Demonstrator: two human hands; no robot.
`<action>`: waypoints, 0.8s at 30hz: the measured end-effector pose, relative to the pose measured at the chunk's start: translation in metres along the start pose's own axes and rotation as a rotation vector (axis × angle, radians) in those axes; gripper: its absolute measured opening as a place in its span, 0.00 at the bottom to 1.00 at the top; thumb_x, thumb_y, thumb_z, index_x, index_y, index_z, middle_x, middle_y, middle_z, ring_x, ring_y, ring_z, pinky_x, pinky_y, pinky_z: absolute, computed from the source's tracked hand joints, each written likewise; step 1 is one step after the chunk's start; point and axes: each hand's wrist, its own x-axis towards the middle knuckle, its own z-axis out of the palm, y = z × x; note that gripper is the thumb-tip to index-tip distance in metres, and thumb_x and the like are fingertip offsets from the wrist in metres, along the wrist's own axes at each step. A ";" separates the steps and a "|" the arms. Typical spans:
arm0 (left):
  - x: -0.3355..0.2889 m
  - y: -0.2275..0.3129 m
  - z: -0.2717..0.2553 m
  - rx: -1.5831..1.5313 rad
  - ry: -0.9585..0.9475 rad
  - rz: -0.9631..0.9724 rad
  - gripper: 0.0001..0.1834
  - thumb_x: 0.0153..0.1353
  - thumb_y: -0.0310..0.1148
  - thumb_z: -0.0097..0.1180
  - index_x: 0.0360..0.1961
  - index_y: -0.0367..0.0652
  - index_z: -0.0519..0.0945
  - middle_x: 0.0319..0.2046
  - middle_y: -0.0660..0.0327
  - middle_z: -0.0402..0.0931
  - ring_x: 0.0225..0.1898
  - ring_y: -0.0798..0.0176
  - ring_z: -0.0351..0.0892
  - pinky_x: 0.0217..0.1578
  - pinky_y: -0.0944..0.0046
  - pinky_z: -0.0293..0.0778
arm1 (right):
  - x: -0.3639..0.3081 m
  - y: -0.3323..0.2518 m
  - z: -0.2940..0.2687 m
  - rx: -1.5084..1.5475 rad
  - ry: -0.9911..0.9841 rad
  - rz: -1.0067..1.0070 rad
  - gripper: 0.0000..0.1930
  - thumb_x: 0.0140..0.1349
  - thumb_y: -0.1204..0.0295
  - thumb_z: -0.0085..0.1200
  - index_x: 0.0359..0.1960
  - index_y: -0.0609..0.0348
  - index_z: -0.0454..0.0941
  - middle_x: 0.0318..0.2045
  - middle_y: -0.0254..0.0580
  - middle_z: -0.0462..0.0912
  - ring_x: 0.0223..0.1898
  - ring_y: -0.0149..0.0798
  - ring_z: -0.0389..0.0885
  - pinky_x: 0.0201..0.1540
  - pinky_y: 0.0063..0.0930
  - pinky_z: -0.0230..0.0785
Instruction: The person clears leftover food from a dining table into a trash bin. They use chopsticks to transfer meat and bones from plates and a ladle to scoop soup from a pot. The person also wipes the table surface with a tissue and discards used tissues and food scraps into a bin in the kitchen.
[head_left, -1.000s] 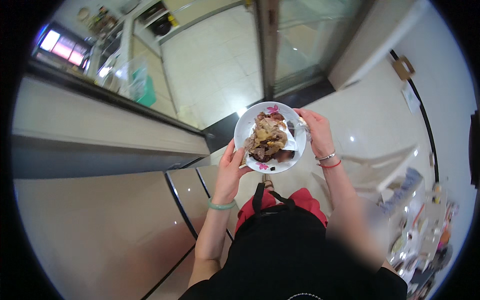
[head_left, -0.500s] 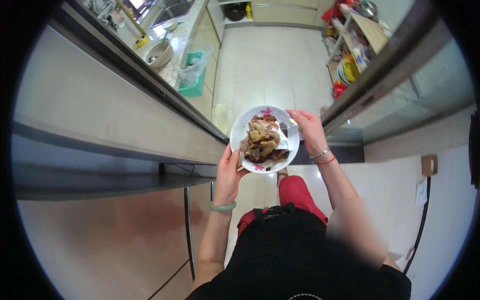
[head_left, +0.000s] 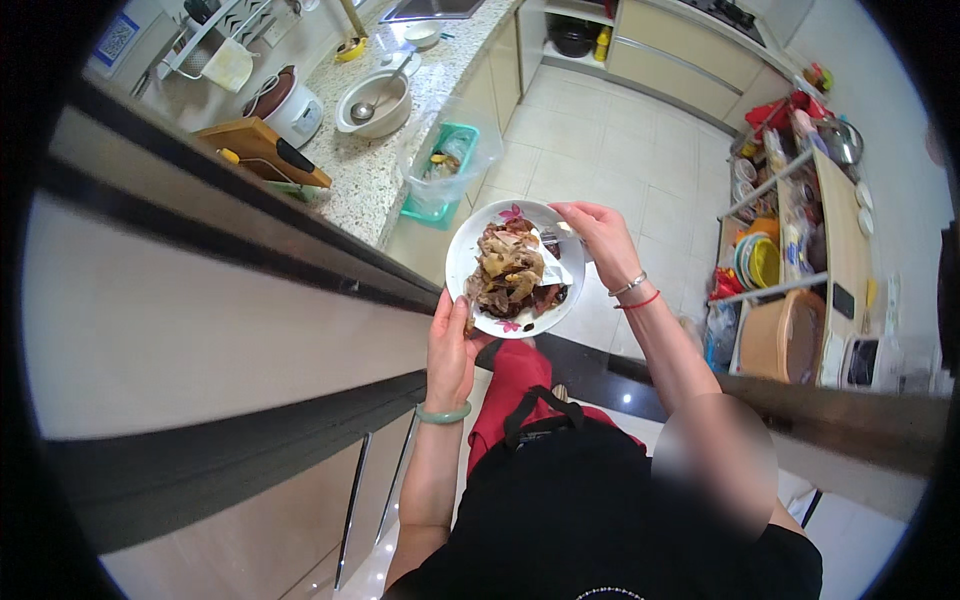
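Both my hands carry a white plate (head_left: 462, 262) with pink flower marks on its rim, held in front of me at waist height. Bones and food scraps (head_left: 508, 268) are heaped on it, with a crumpled white tissue (head_left: 552, 272) at their right side. My left hand (head_left: 452, 345) grips the lower left rim, thumb on top and fingers underneath. At the upper right rim my right hand (head_left: 602, 242) is closed on the edge; a shiny metal utensil, perhaps a fork (head_left: 553, 236), lies by its fingers.
A teal bin (head_left: 430, 205) with a clear liner hangs at the counter (head_left: 350, 185) on the left. On the counter are a bowl with a ladle (head_left: 375, 105), a white cooker (head_left: 297, 112) and a wooden board (head_left: 265, 150). A loaded shelf rack (head_left: 835, 270) stands right. A door frame (head_left: 260, 225) runs close on my left.
I have stepped forward through the doorway with the plate. The bin and counter now appear nearer, and more of the shelf rack shows. Both hands keep their hold.
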 end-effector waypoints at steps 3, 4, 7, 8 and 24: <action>0.046 0.028 -0.009 -0.025 0.020 0.008 0.21 0.74 0.35 0.36 0.66 0.42 0.60 0.58 0.57 0.68 0.56 0.58 0.73 0.51 0.53 0.76 | 0.054 -0.012 0.024 -0.020 -0.023 0.008 0.14 0.64 0.66 0.54 0.41 0.63 0.84 0.33 0.33 0.83 0.33 0.24 0.76 0.35 0.19 0.69; 0.067 0.040 -0.013 -0.038 0.032 0.026 0.21 0.74 0.35 0.35 0.66 0.42 0.60 0.59 0.56 0.68 0.57 0.58 0.72 0.53 0.52 0.75 | 0.079 -0.016 0.034 -0.020 -0.038 -0.005 0.13 0.64 0.66 0.54 0.41 0.63 0.84 0.33 0.33 0.83 0.33 0.24 0.76 0.35 0.19 0.69; 0.112 0.064 -0.009 -0.095 0.049 0.083 0.22 0.75 0.35 0.35 0.66 0.40 0.60 0.60 0.58 0.67 0.59 0.61 0.70 0.57 0.55 0.69 | 0.131 -0.034 0.050 -0.077 -0.049 0.019 0.13 0.64 0.66 0.55 0.41 0.63 0.84 0.33 0.34 0.84 0.33 0.24 0.76 0.36 0.19 0.69; 0.121 0.070 -0.004 -0.115 0.065 0.082 0.22 0.75 0.35 0.35 0.66 0.40 0.60 0.60 0.57 0.67 0.59 0.60 0.69 0.58 0.54 0.69 | 0.145 -0.040 0.051 -0.105 -0.048 0.037 0.13 0.63 0.66 0.55 0.42 0.62 0.84 0.33 0.34 0.84 0.33 0.24 0.76 0.36 0.19 0.69; 0.189 0.017 0.014 -0.414 0.410 0.029 0.22 0.74 0.30 0.33 0.68 0.43 0.56 0.63 0.55 0.63 0.61 0.56 0.68 0.58 0.50 0.71 | 0.293 -0.004 0.074 -0.854 -0.404 -0.160 0.13 0.61 0.63 0.52 0.37 0.58 0.84 0.30 0.53 0.84 0.33 0.49 0.83 0.39 0.37 0.75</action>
